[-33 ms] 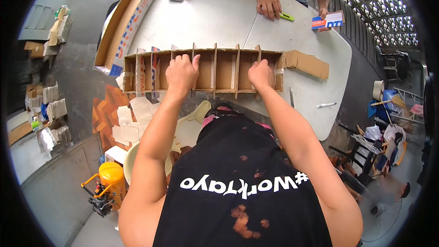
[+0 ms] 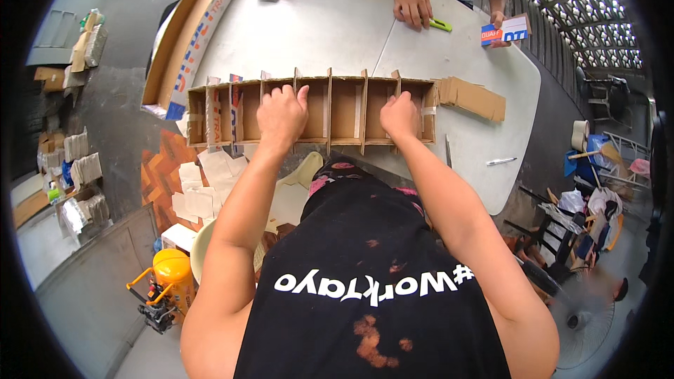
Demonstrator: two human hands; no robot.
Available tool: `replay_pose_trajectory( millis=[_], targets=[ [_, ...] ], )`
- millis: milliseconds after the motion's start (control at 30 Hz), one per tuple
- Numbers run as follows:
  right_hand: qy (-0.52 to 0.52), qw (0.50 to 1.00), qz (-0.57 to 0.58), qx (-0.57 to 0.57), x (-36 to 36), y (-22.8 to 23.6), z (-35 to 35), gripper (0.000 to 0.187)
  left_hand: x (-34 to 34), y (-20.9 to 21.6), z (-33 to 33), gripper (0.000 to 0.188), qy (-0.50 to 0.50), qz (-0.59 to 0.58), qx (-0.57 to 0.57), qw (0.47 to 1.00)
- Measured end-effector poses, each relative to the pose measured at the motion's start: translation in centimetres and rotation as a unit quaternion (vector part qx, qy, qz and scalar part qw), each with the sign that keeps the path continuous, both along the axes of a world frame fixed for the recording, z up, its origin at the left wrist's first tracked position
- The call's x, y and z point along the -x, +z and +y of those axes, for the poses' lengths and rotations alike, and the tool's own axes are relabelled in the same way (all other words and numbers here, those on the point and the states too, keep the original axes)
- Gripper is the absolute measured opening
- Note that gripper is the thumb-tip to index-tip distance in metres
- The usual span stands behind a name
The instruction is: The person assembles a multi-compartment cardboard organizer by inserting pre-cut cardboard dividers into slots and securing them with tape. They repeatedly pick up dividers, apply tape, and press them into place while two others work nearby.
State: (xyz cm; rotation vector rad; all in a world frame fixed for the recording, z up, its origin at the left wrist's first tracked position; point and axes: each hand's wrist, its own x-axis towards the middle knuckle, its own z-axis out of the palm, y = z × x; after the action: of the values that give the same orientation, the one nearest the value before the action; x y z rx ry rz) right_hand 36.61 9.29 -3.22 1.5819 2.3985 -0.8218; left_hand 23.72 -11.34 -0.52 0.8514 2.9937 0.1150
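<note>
A long cardboard box [image 2: 312, 142] lies across the near side of the table, split into several compartments by upright cardboard dividers [image 2: 329, 109]. Closed over a divider left of the box's middle is my left hand [image 2: 282, 118], its thumb raised along one side. My right hand [image 2: 399, 115] pinches another divider near the right end. Both hands hide the parts they grip. Strips of white tape run down some inner walls, and printed cardboard [image 2: 236, 109] shows in the left compartments.
Flat cardboard pieces [image 2: 472, 99], a pen [image 2: 501, 161] and a thin blade-like tool [image 2: 448, 149] lie on the white table [image 2: 323, 21]. Opposite, a person's hand rests by a green cutter [image 2: 440, 24]; another holds a printed piece [image 2: 504, 31]. A long carton [image 2: 189, 49] stands left.
The view has shifted very slightly; the box's left end and the long carton sit a touch further left. Both hands keep their grip.
</note>
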Motion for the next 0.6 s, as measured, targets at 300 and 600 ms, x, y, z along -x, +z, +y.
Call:
replay_pose_trajectory(
  millis=[300, 600],
  targets=[
    [0.030, 0.999, -0.025, -0.037, 0.4, -1.6, 0.3, 0.024, 1.0, -3.2, 1.7, 0.019, 0.053, -0.181, 0.049, 0.981],
    [0.015, 1.000, -0.018, 0.015, 0.6, -1.2, 0.4, 0.022, 0.4, -4.2, 1.1, 0.022, 0.051, -0.148, -0.017, 0.988]
  ],
)
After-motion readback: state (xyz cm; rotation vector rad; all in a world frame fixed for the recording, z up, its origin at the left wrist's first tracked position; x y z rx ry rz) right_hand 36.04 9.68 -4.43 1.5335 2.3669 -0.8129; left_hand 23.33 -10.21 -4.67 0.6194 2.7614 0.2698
